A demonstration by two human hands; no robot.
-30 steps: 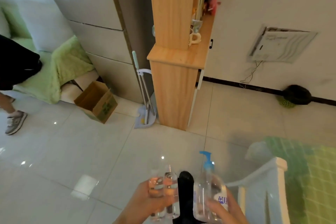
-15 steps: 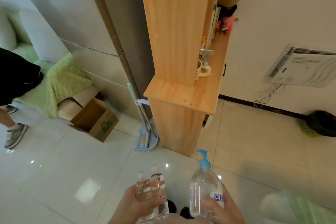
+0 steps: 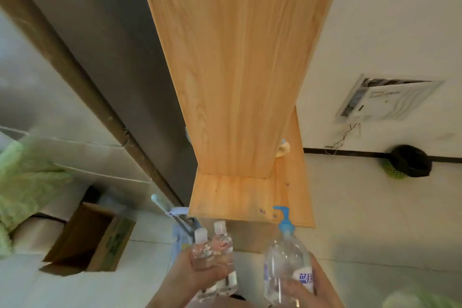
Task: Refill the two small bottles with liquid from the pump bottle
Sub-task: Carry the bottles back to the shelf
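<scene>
The wooden cabinet (image 3: 240, 82) now fills far more of the view than half a second ago; its lower ledge (image 3: 250, 197) sits just ahead of my hands. My left hand (image 3: 190, 280) is clamped around both small clear bottles (image 3: 215, 252), held upright side by side, caps on. My right hand (image 3: 310, 285) grips the clear pump bottle (image 3: 285, 257) upright, blue pump head on top. A cardboard box (image 3: 90, 240) lies on the floor at left.

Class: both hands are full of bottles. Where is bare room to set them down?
The wooden ledge just ahead is bare from its left edge to the tall panel. Its right strip, by the cream mug, is narrow. The floor left holds a cardboard box.
</scene>
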